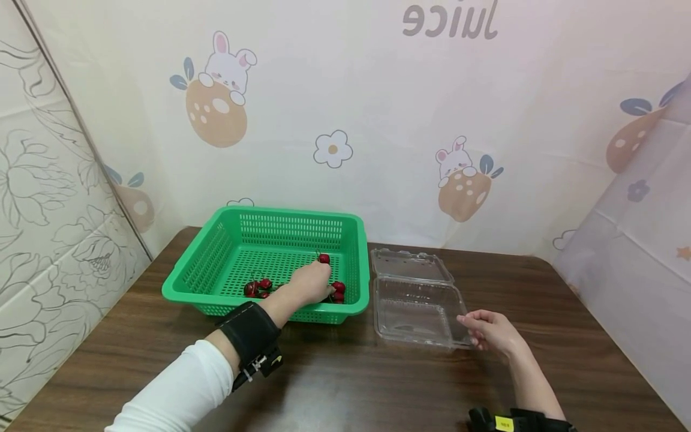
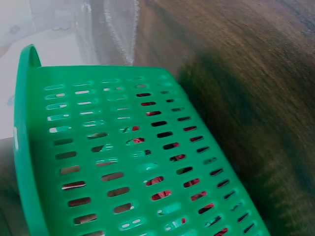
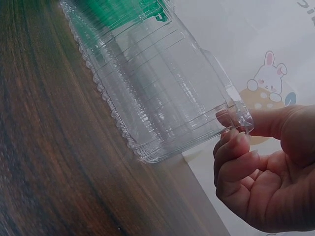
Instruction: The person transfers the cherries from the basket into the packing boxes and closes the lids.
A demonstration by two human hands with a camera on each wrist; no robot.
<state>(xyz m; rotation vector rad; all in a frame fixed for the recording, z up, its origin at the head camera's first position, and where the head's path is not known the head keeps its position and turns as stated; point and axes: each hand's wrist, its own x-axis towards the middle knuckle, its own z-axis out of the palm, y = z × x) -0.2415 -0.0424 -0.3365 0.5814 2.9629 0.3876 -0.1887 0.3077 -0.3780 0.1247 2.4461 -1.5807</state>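
Inside the green plastic basket [image 1: 360, 258], my left hand [image 1: 310, 283] reaches down among red cherries [image 1: 251, 289]. Its fingertips are mostly hidden, so whether it pinches a cherry cannot be told. A single cherry [image 1: 323, 258] lies just beyond the knuckles, and a few more cherries [image 1: 338, 287] are right of the hand. My right hand [image 1: 491, 330] pinches the near right edge of a clear plastic clamshell box [image 1: 412, 306] between thumb and fingers. That box lies with its lid [image 1: 412, 266] folded back toward the wall. In the left wrist view the basket's slotted side [image 2: 113, 147] hides the hand.
A brown wooden table [image 1: 345, 384] carries both containers, with the box right beside the basket. Behind stands a wall covering [image 1: 388, 120] printed with rabbits and fruit. Another patterned sheet [image 1: 59, 210] borders the left side.
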